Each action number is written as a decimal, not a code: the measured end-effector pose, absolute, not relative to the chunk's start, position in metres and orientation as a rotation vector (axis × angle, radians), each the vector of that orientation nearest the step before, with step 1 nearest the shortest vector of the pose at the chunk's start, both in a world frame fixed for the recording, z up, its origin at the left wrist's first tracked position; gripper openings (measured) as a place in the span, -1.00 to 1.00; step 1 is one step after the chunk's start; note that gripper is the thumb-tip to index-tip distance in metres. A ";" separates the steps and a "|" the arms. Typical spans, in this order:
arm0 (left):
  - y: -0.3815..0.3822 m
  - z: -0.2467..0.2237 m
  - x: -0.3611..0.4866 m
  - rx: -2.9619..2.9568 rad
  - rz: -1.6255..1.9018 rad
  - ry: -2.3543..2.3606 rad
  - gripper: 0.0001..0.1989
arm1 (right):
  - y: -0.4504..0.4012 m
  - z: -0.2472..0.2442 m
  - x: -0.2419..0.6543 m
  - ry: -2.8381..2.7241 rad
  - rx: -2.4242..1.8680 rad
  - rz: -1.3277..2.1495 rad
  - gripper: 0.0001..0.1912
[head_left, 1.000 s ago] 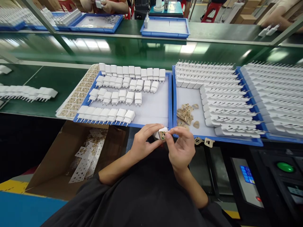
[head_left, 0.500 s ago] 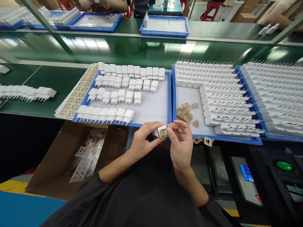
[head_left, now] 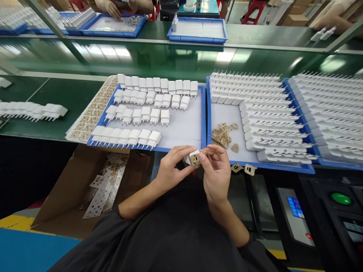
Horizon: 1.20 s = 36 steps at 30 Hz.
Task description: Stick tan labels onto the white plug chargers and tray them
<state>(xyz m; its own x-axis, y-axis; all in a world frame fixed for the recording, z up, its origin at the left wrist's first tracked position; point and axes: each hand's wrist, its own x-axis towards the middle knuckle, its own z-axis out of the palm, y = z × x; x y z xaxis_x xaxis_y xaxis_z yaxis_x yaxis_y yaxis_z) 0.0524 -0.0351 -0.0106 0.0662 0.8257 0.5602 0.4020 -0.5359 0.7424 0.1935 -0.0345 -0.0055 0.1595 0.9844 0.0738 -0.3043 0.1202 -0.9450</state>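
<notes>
My left hand (head_left: 171, 166) is closed around a white plug charger (head_left: 187, 160), held in front of my body just past the tray edge. The charger's end face is turned up toward me. On it lies a tan die-cut sticker (head_left: 194, 158) with a dark slot and small green spots. My right hand (head_left: 217, 170) pinches at the right side of that face, thumb on the near side and index finger behind. What sits under the right fingertips is hidden. A pile of loose tan pieces (head_left: 222, 135) lies in the tray beside my right hand.
Rows of white chargers stand in a blue tray (head_left: 203, 117) ahead and in another blue tray (head_left: 209, 113) at right. Sticker sheets (head_left: 93, 113) lie left. Two tan pieces (head_left: 249, 169) hang on the tray edge. Below is a cardboard box (head_left: 62, 196); a co-worker's hand (head_left: 113, 9) is across the line.
My right thumb has shifted slightly on the charger's face, and the dark slot now shows more clearly. Across the line, a co-worker's hand has come down over a tray.
</notes>
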 end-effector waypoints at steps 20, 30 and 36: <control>-0.038 -0.016 0.056 1.994 1.622 1.191 -0.60 | -0.029 -0.019 0.187 -1.255 -1.082 0.410 -0.45; -0.034 -0.023 0.056 1.909 1.721 1.206 -0.57 | -0.032 -0.002 0.185 -1.324 -0.915 1.094 -0.65; -0.033 -0.024 0.056 2.026 1.736 1.166 -0.57 | -0.033 -0.003 0.176 -1.233 -0.922 1.082 -0.72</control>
<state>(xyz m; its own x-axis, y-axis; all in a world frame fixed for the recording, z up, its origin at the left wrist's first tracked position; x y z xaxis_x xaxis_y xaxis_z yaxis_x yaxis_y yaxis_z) 0.0563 -0.0330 -0.0242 -0.0180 0.6859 0.7275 0.4139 -0.6572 0.6299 0.1762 -0.0327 -0.0031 0.0075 0.9667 0.2560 -0.1275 0.2548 -0.9585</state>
